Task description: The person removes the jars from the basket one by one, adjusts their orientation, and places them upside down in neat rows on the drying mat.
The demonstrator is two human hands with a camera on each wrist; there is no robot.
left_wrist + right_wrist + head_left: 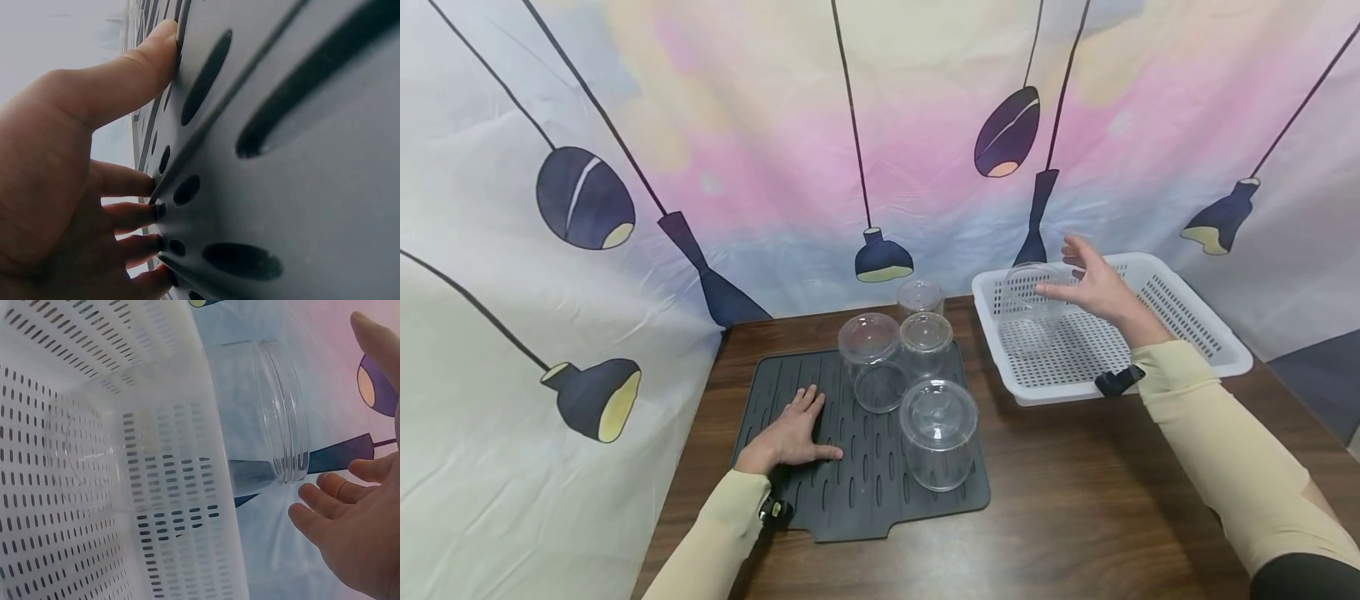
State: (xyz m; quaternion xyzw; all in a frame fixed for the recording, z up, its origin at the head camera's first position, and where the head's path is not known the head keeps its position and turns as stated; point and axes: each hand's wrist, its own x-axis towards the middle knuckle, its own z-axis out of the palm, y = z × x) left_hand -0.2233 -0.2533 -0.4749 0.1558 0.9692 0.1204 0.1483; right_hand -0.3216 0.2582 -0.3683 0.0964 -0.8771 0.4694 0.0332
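Note:
My left hand (792,433) rests on a dark grey slotted drying mat (850,500), fingers spread; in the left wrist view its fingertips and thumb touch the mat. Several clear jars stand on the mat's right side: a front jar (938,437), a left jar (872,362), and others behind. Another clear jar (244,412) stands upright in the white perforated basket (1225,362), its threaded rim uppermost. Beside that rim is my right hand (1093,287), thumb and fingers apart. The right wrist view shows the fingers close to the rim and not curled round it.
A brown wooden table (1060,492) carries the mat and the basket, with a strip of wood between them. Behind hangs a cloth (775,167) printed with lamps, close to the table's back edge. The jars on the mat stand close together.

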